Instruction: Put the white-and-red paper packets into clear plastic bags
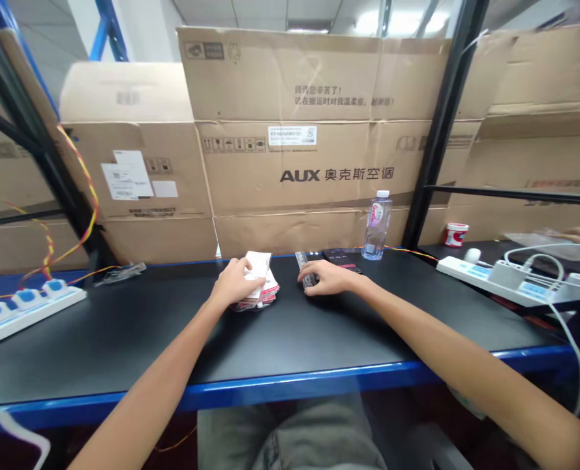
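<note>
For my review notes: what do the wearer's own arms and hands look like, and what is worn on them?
The left arm and right arm are bare down to the picture's lower edge; no sleeves show. The left hand and right hand have no gloves, and no watch, band or ring is visible. Grey-green trousers cover the lap.

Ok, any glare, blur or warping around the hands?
Head view: wide-angle warp bends the shelf post and table edge; ceiling light glares top right; left hand on the card stack and right hand are sharp; near forearms blur.
</note>
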Action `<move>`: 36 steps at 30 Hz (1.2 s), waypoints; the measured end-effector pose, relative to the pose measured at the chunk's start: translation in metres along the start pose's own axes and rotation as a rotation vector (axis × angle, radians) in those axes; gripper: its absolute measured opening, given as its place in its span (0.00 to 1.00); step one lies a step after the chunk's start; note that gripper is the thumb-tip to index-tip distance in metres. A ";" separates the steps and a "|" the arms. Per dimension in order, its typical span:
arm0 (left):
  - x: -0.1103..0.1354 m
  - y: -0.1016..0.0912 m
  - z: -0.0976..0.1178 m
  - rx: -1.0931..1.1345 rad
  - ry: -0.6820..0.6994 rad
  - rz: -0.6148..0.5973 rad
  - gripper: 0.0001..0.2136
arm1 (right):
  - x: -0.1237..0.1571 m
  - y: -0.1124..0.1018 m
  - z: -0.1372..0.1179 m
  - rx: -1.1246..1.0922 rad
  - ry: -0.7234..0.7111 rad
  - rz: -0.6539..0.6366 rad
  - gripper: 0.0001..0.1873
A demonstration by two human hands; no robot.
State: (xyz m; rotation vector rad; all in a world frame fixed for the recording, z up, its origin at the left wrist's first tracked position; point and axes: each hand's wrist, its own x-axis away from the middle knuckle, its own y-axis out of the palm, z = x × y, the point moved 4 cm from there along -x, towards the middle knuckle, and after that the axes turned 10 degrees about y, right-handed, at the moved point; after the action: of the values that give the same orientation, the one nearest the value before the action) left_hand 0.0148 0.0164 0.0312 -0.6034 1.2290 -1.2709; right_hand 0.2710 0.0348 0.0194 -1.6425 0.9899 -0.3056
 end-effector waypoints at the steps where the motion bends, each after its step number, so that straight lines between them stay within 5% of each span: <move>1: 0.000 0.000 0.001 0.001 0.001 -0.001 0.21 | 0.000 0.001 0.000 0.002 -0.004 -0.007 0.18; 30: 0.000 0.003 -0.001 0.003 0.008 -0.024 0.21 | 0.000 0.009 -0.010 0.176 0.030 0.011 0.12; 36: 0.001 0.004 -0.002 0.016 0.012 -0.024 0.21 | -0.006 0.000 0.000 0.112 0.115 0.193 0.16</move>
State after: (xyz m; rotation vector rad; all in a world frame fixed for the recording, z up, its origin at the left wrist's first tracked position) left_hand 0.0143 0.0173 0.0273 -0.6015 1.2242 -1.3053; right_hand 0.2670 0.0392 0.0217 -1.4289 1.1883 -0.3215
